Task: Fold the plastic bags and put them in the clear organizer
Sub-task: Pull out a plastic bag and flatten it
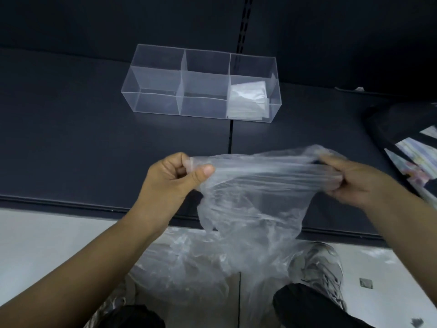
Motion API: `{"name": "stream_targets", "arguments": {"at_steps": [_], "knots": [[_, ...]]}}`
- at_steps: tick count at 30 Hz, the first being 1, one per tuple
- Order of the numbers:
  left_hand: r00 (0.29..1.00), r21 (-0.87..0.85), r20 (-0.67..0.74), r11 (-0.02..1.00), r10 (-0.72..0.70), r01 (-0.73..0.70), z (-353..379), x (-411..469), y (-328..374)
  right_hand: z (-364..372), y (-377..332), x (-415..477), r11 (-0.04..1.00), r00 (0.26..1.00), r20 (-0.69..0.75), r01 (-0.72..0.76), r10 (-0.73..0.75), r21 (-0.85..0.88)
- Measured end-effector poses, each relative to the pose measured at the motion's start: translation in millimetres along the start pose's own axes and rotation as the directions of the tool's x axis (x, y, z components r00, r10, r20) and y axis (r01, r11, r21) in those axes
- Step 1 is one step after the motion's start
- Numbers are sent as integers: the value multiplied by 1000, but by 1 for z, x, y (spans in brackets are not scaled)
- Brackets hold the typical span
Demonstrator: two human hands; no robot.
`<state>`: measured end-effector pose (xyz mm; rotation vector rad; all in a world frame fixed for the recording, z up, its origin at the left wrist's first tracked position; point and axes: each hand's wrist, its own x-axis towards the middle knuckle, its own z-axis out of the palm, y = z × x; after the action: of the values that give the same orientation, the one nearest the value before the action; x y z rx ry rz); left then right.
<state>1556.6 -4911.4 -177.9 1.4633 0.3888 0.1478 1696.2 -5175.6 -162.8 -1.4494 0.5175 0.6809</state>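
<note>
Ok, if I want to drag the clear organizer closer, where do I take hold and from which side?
Take the clear organizer by the top rim of its near long wall, from above on your side, reaching into the left or middle section. Its top looks open, its walls stand upright, and the folded bags fill only the right end.

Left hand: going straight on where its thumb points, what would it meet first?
Probably the right hand: the left hand points along the stretched plastic bag that both grip. Depth is unclear, so it may pass beside it.
</note>
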Motion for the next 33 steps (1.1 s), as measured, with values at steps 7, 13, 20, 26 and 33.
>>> {"name": "stream_targets", "arguments": {"at_steps": [7, 13, 20, 26, 33], "knots": [[972, 201, 79, 951, 222, -233, 19, 6, 30, 21, -25, -36, 406, 652, 360, 724, -668, -558], [970, 201, 115, 952, 213, -232, 36, 2, 36, 95, -8, -58, 306, 610, 623, 790, -490, -532], [994, 267, 89, 963, -64, 38, 20, -5, 2, 75, -10, -33, 660, 750, 380, 660, -542, -359], [997, 142, 33, 987, -76, 70, -2, -4, -1, 50, -11, -3, 619, 777, 221, 610, -589, -495], [988, 31, -11, 987, -157, 157, -23, 2, -10, 40, -13, 22, 585, 768, 244, 618, -593, -525]]}}
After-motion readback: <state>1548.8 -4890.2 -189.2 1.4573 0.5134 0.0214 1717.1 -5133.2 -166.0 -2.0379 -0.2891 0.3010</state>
